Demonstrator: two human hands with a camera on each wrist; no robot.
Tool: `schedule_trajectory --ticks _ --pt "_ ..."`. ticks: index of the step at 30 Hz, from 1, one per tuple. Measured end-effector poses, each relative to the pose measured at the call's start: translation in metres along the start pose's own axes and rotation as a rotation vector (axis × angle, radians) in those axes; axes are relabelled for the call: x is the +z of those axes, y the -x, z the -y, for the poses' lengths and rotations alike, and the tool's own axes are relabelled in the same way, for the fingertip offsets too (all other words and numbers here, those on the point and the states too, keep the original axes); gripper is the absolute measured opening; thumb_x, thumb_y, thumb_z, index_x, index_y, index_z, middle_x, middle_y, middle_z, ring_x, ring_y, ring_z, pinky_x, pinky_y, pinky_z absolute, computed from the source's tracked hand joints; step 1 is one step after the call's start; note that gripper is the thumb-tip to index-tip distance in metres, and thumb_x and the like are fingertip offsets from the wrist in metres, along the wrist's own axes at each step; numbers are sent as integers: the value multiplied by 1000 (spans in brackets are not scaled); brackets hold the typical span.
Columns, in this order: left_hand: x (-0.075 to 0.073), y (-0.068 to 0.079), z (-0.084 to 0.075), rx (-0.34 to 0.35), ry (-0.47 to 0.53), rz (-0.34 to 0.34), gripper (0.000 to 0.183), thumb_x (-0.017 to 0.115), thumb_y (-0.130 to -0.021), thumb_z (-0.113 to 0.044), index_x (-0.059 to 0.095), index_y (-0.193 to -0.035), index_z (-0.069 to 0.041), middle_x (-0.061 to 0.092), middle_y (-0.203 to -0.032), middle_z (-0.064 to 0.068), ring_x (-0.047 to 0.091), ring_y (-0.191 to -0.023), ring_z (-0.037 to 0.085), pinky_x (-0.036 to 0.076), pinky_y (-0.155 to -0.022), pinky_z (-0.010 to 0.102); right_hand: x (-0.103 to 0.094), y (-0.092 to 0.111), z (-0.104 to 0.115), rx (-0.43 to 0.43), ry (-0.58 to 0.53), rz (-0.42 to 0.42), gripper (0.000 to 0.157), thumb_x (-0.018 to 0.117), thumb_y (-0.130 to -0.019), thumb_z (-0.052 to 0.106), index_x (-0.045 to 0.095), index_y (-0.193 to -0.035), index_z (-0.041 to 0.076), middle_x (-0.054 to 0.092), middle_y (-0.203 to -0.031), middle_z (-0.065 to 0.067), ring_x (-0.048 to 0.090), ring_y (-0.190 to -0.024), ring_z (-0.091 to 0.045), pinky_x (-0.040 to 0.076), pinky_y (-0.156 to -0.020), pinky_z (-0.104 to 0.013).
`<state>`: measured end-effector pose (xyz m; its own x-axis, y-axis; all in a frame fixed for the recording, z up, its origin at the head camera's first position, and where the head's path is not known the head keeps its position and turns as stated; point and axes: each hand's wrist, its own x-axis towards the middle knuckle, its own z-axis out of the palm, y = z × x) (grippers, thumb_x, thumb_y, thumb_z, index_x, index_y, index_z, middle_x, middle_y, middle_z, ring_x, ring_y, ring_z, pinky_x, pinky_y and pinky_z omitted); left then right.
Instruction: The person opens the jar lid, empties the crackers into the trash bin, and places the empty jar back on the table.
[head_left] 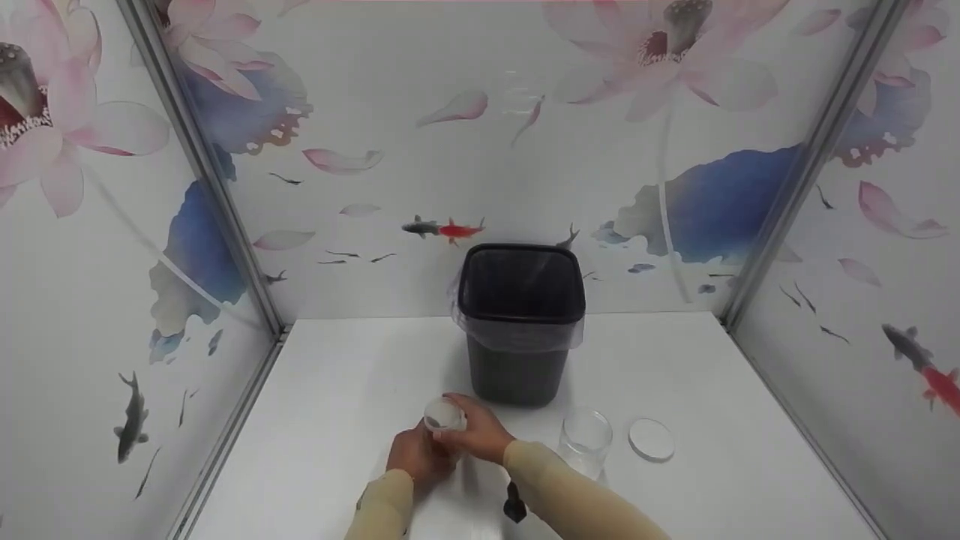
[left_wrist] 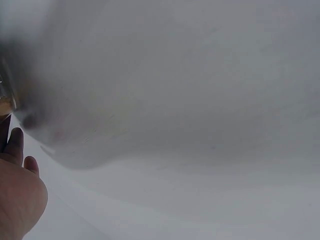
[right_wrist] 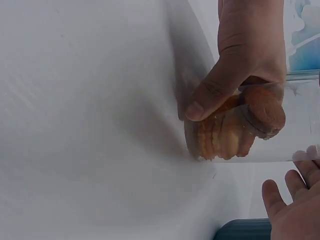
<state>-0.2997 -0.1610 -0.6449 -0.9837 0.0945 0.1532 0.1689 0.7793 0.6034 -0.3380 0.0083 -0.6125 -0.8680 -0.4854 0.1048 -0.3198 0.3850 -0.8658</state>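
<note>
A clear jar with several brown round cookies in its bottom end is between my hands. My left hand grips its lower part, the thumb lying along the side in the right wrist view. My right hand holds the whitish round lid at the jar's top, thumb on the near side and fingers on the far side. In the left wrist view only a sliver of the jar and part of the left hand show at the left edge.
A black bin with a clear liner stands behind my hands. Right of my right forearm are a second clear jar, open at the top, and a round lid lying on the white table. Printed panels enclose the table.
</note>
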Motion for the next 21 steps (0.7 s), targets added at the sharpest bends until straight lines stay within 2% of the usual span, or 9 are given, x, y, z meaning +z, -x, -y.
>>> schedule_trajectory --ticks 3,8,14,17,21 --pt "-8 3 -9 -12 60 22 45 81 -82 -23 60 -120 -9 68 -92 -3 59 -79 15 55 -85 46 -6 -3 0 0 6 42 72 78 -85 38 49 -146 12 53 -141 -5 50 -126 -25 41 -104 -50" --pt "-9 3 -7 -29 129 40 50 82 -81 -25 60 -122 -8 69 -97 -2 62 -87 17 53 -90 49 -11 -7 1 14 21 81 73 79 -83 38 50 -146 15 53 -141 -5 51 -125 -26 42 -103 -50" --pt "-6 3 -5 -24 77 29 47 81 -82 -26 60 -121 -10 71 -100 -2 63 -87 15 53 -90 47 -8 -1 1 37 35 6 81 82 -80 44 48 -146 13 49 -146 -7 45 -133 -28 37 -108 -52" --pt "-6 2 -5 -19 35 20 46 79 -83 -25 60 -121 -9 71 -101 0 64 -87 15 54 -90 46 -5 3 -1 36 50 -42 78 81 -80 46 50 -144 14 51 -144 -5 46 -133 -26 37 -109 -51" --pt "-8 2 -7 -30 34 23 47 79 -82 -22 60 -123 -8 71 -104 3 64 -90 17 52 -93 47 -1 5 -2 12 59 -70 72 78 -83 47 52 -142 15 54 -140 -2 49 -129 -23 37 -109 -49"
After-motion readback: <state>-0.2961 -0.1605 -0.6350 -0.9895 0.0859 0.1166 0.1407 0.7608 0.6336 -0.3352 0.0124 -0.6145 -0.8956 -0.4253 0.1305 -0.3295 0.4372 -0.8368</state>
